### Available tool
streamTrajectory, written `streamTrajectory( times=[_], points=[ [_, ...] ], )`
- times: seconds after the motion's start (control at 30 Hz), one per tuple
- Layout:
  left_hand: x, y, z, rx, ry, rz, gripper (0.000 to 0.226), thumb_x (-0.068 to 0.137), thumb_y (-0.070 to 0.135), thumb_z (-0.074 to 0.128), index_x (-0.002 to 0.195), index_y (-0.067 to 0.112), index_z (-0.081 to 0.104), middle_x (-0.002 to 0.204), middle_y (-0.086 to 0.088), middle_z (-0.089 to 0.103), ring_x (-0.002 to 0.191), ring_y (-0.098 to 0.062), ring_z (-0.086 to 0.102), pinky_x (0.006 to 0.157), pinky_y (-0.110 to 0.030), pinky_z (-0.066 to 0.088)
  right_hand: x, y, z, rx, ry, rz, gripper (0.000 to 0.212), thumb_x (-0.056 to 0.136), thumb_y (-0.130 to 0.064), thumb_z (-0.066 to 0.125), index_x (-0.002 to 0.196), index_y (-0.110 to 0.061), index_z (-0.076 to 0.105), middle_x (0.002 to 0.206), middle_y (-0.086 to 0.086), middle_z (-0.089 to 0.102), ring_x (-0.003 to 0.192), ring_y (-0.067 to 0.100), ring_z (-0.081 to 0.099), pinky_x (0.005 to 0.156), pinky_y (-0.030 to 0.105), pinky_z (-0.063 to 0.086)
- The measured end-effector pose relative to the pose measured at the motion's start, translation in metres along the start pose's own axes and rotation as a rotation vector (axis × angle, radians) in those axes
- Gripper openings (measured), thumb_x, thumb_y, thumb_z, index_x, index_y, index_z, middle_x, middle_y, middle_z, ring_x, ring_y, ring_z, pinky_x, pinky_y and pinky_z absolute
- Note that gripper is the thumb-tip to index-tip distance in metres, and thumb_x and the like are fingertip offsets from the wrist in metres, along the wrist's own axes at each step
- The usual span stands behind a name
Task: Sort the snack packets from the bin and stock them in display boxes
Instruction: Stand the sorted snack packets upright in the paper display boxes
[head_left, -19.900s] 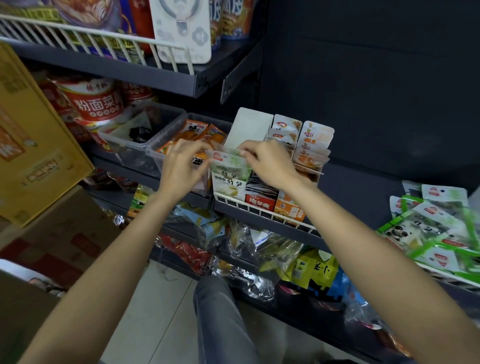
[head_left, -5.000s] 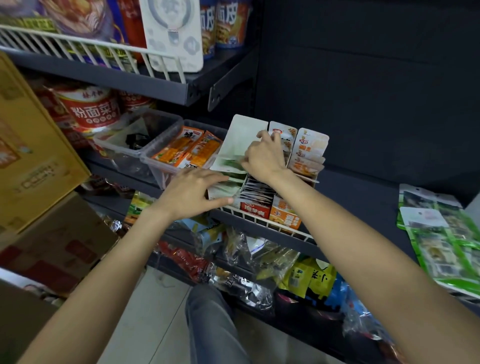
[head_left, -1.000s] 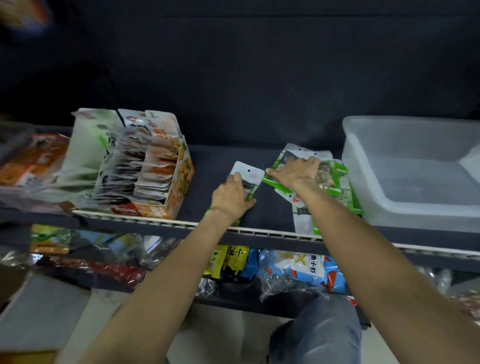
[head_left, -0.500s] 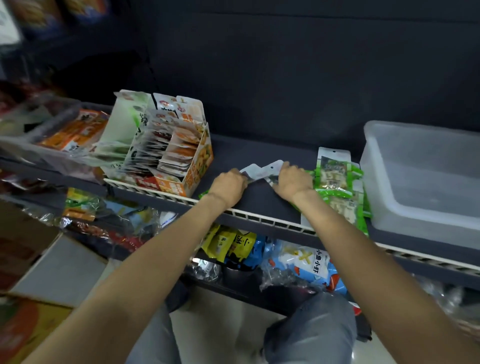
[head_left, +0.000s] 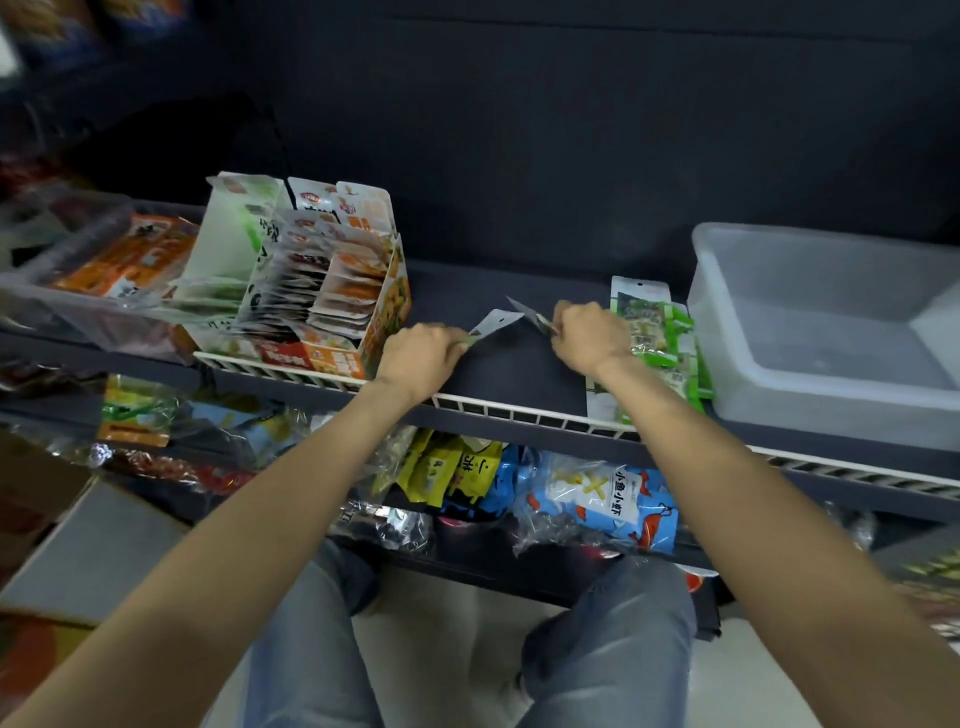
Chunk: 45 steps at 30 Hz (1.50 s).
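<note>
My left hand (head_left: 422, 357) grips a green snack packet whose white top (head_left: 491, 326) sticks out to the right, just above the dark shelf (head_left: 511, 374). My right hand (head_left: 589, 335) pinches another packet, its pale corner (head_left: 524, 309) pointing left. A loose pile of green packets (head_left: 653, 338) lies on the shelf under and right of my right hand. Three display boxes (head_left: 306, 291) full of packets stand at the shelf's left, beside my left hand. The clear plastic bin (head_left: 831, 332) sits at the right.
A clear tub with orange packets (head_left: 119, 260) stands left of the display boxes. A white wire rail (head_left: 519, 413) edges the shelf front. Bagged snacks (head_left: 597, 501) fill the shelf below. Cardboard boxes (head_left: 62, 551) sit on the floor at left, my knees below.
Both hands lifted one packet each from the pile and pulled them apart, the left hand drifting left. The view swung from the display boxes to the shelf's middle.
</note>
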<state>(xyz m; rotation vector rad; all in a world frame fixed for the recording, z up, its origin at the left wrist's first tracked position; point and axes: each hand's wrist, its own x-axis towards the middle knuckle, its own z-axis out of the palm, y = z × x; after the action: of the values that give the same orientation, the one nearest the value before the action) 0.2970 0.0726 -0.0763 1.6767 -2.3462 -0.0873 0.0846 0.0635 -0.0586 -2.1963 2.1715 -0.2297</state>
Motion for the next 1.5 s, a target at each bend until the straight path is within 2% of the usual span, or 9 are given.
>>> streamTrajectory(
  times=[0.2, 0.33, 0.57, 0.73, 0.83, 0.93, 1.13, 1.3, 1.5],
  points=[
    [-0.019, 0.000, -0.051, -0.220, 0.258, 0.027, 0.019, 0.093, 0.027, 0.054, 0.094, 0.011, 0.064, 0.079, -0.011, 0.067, 0.074, -0.032, 0.062, 0.060, -0.034, 0.041, -0.042, 0.001, -0.053, 1.163, 0.051, 0.202, 0.006, 0.088, -0.018, 0.066, 0.093, -0.017, 0.065, 0.086, -0.005, 0.067, 0.078, 0.012, 0.061, 0.069, 0.025, 0.045],
    [-0.037, -0.026, -0.105, -0.596, 0.298, 0.049, 0.012, 0.089, 0.019, 0.064, 0.099, 0.013, 0.068, 0.087, 0.000, 0.071, 0.079, -0.016, 0.067, 0.071, -0.034, 0.055, -0.063, -0.025, -0.081, 1.407, -0.006, 0.120, 0.009, 0.086, -0.016, 0.066, 0.095, -0.019, 0.066, 0.087, -0.009, 0.070, 0.078, 0.004, 0.065, 0.075, 0.021, 0.049],
    [-0.054, -0.117, -0.164, -0.937, 0.472, -0.002, 0.016, 0.088, 0.016, 0.065, 0.095, 0.030, 0.065, 0.094, 0.019, 0.069, 0.091, 0.001, 0.064, 0.080, -0.018, 0.050, -0.037, -0.104, -0.096, 1.039, 0.097, 0.008, 0.009, 0.085, -0.022, 0.069, 0.091, -0.017, 0.073, 0.087, -0.002, 0.071, 0.076, 0.003, 0.063, 0.070, 0.013, 0.047],
    [-0.073, -0.172, -0.173, -0.673, 0.711, 0.007, 0.008, 0.088, 0.019, 0.066, 0.086, 0.013, 0.069, 0.072, 0.023, 0.062, 0.070, 0.006, 0.058, 0.065, -0.009, 0.040, -0.015, -0.151, -0.101, 0.799, 0.208, -0.083, 0.015, 0.086, -0.034, 0.067, 0.090, -0.022, 0.075, 0.088, -0.002, 0.073, 0.085, 0.012, 0.067, 0.078, 0.032, 0.050],
    [-0.077, -0.200, -0.165, -0.282, 0.863, 0.002, 0.022, 0.089, 0.024, 0.064, 0.077, 0.006, 0.068, 0.054, 0.011, 0.035, 0.052, -0.008, 0.031, 0.049, -0.019, 0.022, -0.007, -0.179, -0.100, 0.865, 0.228, -0.127, 0.008, 0.087, -0.030, 0.067, 0.088, -0.025, 0.073, 0.082, -0.006, 0.071, 0.069, -0.002, 0.062, 0.065, 0.019, 0.049],
    [-0.070, -0.227, -0.152, -0.242, 0.815, -0.032, 0.029, 0.091, 0.030, 0.059, 0.082, 0.005, 0.070, 0.057, 0.000, 0.052, 0.054, -0.006, 0.041, 0.048, -0.026, 0.030, -0.001, -0.204, -0.095, 0.934, 0.189, -0.139, 0.009, 0.089, -0.026, 0.065, 0.087, -0.019, 0.070, 0.056, -0.016, 0.063, 0.042, -0.005, 0.051, 0.043, 0.009, 0.037],
    [-0.057, -0.245, -0.140, -0.517, 0.688, 0.015, 0.020, 0.091, 0.020, 0.061, 0.104, 0.008, 0.071, 0.093, 0.000, 0.072, 0.084, -0.015, 0.067, 0.072, -0.033, 0.053, 0.013, -0.230, -0.099, 1.186, 0.180, -0.114, 0.009, 0.091, -0.023, 0.063, 0.086, -0.016, 0.067, 0.080, 0.000, 0.069, 0.058, 0.012, 0.068, 0.049, 0.020, 0.049],
    [-0.036, -0.242, -0.129, -0.804, 0.522, -0.065, 0.020, 0.096, 0.022, 0.054, 0.101, 0.006, 0.066, 0.095, -0.003, 0.069, 0.084, 0.004, 0.062, 0.074, -0.017, 0.047, 0.026, -0.236, -0.098, 1.395, 0.264, -0.078, 0.008, 0.092, -0.019, 0.062, 0.085, -0.017, 0.066, 0.081, 0.002, 0.070, 0.073, 0.017, 0.071, 0.066, 0.024, 0.056],
    [-0.012, -0.262, -0.131, -0.435, 0.123, -0.220, 0.041, 0.097, 0.036, 0.049, 0.072, 0.006, 0.061, 0.070, -0.005, 0.055, 0.071, -0.025, 0.052, 0.059, -0.030, 0.030, 0.044, -0.243, -0.093, 1.441, 0.286, -0.055, 0.008, 0.091, -0.019, 0.062, 0.085, -0.017, 0.067, 0.077, 0.003, 0.070, 0.072, 0.016, 0.070, 0.068, 0.024, 0.056]
  ],
)
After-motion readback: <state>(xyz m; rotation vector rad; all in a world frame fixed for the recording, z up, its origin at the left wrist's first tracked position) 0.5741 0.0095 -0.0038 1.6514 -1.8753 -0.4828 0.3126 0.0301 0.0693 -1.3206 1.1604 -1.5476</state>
